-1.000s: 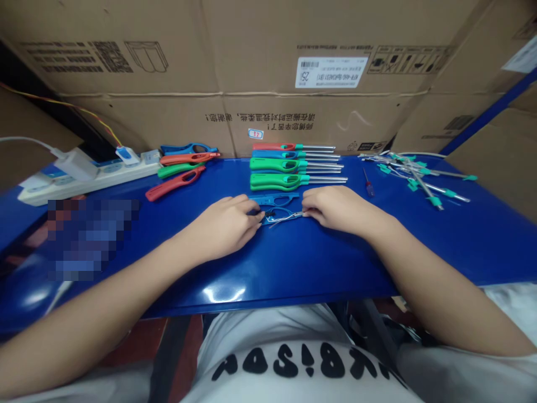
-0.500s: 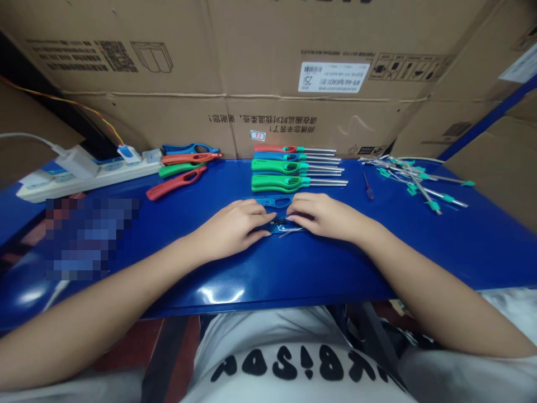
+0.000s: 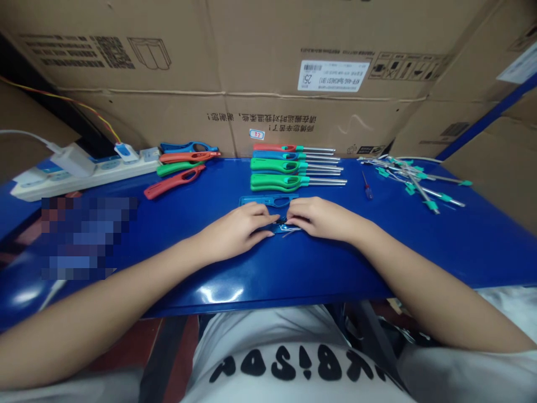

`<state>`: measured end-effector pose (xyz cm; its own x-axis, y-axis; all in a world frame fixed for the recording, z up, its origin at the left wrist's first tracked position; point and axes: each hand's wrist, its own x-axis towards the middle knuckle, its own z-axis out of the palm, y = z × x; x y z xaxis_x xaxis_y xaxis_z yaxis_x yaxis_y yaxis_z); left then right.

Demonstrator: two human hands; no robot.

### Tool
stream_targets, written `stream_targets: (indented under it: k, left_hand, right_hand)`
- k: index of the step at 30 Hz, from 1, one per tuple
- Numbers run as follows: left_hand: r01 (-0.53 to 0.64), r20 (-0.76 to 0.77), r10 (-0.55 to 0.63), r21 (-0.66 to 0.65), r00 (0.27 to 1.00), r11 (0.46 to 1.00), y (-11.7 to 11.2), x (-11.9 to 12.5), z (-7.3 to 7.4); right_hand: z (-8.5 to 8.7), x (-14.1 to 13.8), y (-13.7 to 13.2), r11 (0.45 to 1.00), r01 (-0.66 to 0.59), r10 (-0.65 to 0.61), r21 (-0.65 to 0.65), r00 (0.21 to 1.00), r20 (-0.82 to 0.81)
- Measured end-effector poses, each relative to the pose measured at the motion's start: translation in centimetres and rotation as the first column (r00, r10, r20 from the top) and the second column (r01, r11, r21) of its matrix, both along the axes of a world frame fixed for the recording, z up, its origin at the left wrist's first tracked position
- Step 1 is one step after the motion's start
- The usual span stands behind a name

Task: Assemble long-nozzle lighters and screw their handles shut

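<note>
My left hand (image 3: 235, 230) and my right hand (image 3: 321, 217) rest on the blue table (image 3: 293, 263), fingertips pinched together around a small black part with thin wires (image 3: 285, 225). A blue plastic lighter shell (image 3: 268, 200) lies flat just beyond my fingers. Behind it a row of finished long lighters (image 3: 289, 165), red, blue and green with metal nozzles, lies side by side.
Loose handle shells (image 3: 180, 165), red, green and blue, lie at the back left beside a white power strip (image 3: 79, 173). Metal tubes with teal tips (image 3: 415, 179) and a small screwdriver (image 3: 368, 187) lie at the back right. Cardboard boxes (image 3: 268, 73) wall the table's far edge.
Both hands have drawn closer together over the small wired part. The right hand slid left and the wires are now mostly covered by the fingers.
</note>
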<state>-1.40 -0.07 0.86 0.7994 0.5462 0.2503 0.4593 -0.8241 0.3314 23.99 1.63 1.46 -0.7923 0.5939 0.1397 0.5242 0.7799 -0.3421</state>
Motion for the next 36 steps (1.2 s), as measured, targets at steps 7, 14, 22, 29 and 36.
stream_targets:
  k: [7, 14, 22, 29, 36]
  left_hand:
    - [-0.018, -0.097, 0.024, 0.056, 0.995, 0.998, -0.6, 0.3, 0.4]
    - [-0.07, -0.219, 0.099, 0.137, 0.971, 0.988, -1.7, 0.5, 1.2]
    - [-0.09, -0.162, 0.1, 0.065, 0.982, 0.994, -1.3, 0.1, 0.9]
    - [-0.088, -0.135, 0.097, 0.071, 0.986, 0.994, -1.0, -0.2, 0.9]
    - [-0.014, -0.103, 0.017, 0.024, 0.995, 1.0, -0.9, -0.1, 1.0]
  right_hand:
    - [0.9, -0.1, -0.6, 1.0, -0.012, 0.011, -0.025, 1.0, -0.024]
    - [1.9, 0.6, -1.3, 0.997, -0.046, 0.048, -0.065, 0.998, 0.032]
    - [0.6, 0.4, -0.3, 0.988, -0.112, 0.092, -0.109, 0.981, -0.173]
    - [0.7, 1.2, 0.2, 0.902, -0.021, -0.13, -0.432, 0.939, -0.317]
    - [0.3, 1.4, 0.7, 0.849, -0.043, -0.16, -0.527, 0.929, -0.335]
